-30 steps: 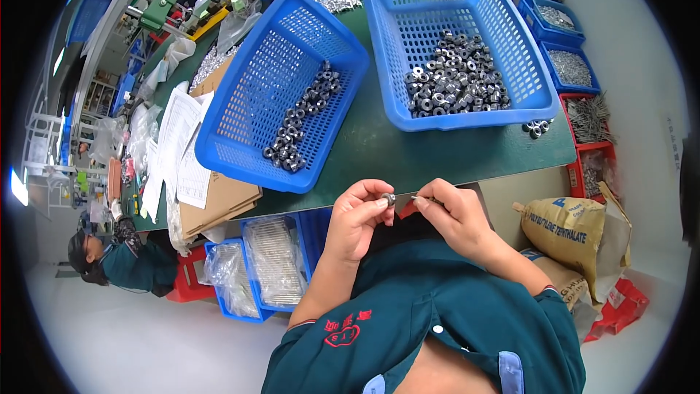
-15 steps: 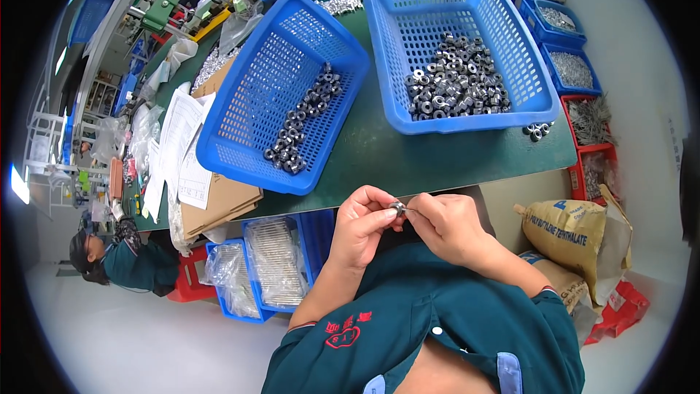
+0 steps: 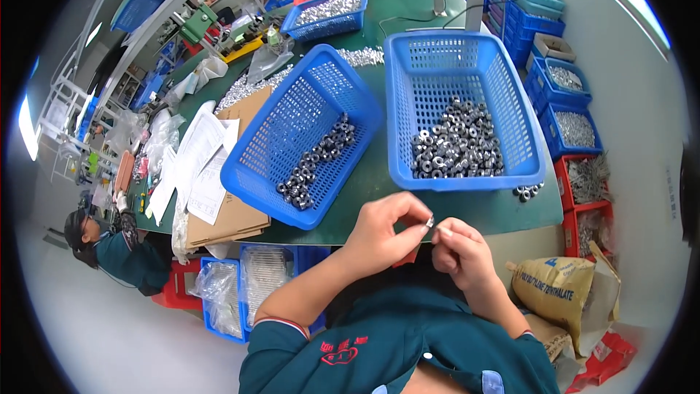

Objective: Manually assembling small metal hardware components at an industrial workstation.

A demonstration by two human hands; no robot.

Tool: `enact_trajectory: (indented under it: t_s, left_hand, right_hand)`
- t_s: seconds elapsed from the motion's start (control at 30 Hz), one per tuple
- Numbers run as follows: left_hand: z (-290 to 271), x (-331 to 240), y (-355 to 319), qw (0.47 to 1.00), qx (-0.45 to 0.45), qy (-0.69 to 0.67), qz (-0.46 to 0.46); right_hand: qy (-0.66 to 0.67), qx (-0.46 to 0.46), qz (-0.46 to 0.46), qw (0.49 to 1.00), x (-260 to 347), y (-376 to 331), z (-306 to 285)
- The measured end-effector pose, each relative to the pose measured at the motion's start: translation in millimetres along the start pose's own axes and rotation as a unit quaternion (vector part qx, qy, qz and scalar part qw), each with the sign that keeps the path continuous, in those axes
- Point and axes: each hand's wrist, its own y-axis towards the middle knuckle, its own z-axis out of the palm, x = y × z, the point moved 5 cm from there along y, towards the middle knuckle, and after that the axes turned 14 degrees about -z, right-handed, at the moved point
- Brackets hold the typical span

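Note:
Between the thumb and fingertips of my left hand (image 3: pixel 385 232) is a small shiny metal ring (image 3: pixel 430 222), held just past the table's front edge. My right hand (image 3: pixel 462 248) is beside it, slightly lower and to the right, fingers curled and pinched together; whatever they hold, if anything, is hidden. Beyond my hands, a blue perforated basket (image 3: pixel 474 184) contains a heap of similar dark metal rings (image 3: pixel 459 147). Farther left, a second blue basket (image 3: pixel 281 130), set at an angle, has a smaller band of rings (image 3: pixel 321 153) along its right side.
A few loose rings (image 3: pixel 526 192) lie by the right basket's near corner on the green table (image 3: pixel 350 222). Papers (image 3: pixel 208 186) and cardboard (image 3: pixel 219 230) flank the left basket. Right of me stand red bins (image 3: pixel 576 219) and a yellow sack (image 3: pixel 558 288). A co-worker (image 3: pixel 117 252) is at the far left.
My view has tilted up, so the table and baskets appear lower. My right fingers have drawn slightly away from the ring and curled, while my left hand has turned with the ring toward the right.

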Motion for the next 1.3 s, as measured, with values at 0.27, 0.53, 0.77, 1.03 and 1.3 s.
enact_trajectory:
  t_s: [0.27, 0.53, 0.77, 1.03, 1.3]
  left_hand:
    - [43.3, -17.9, 153.0, 0.942, 0.012, 0.3, 0.147]
    - [37.8, -17.1, 136.2, 0.902, -0.108, 0.383, 0.17]
    - [-51.7, 28.6, -0.2, 0.782, -0.31, 0.534, 0.089]
    - [-93.4, 83.6, -25.8, 0.627, -0.225, 0.744, -0.058]
    - [-103.1, 109.8, -5.4, 0.722, -0.219, 0.641, -0.141]
  right_hand:
    - [-0.209, -0.061, -0.073, 0.973, 0.8, -17.5, -15.8]
    - [-0.232, -0.059, -0.064, 0.969, -7.4, -24.5, -26.0]
    - [-0.22, -0.065, -0.033, 0.973, -12.9, -25.2, -38.0]
    - [-0.227, -0.003, 0.017, 0.974, -23.8, -17.7, -18.3]
    - [-0.227, -0.042, 0.009, 0.973, -25.6, -26.2, -29.8]
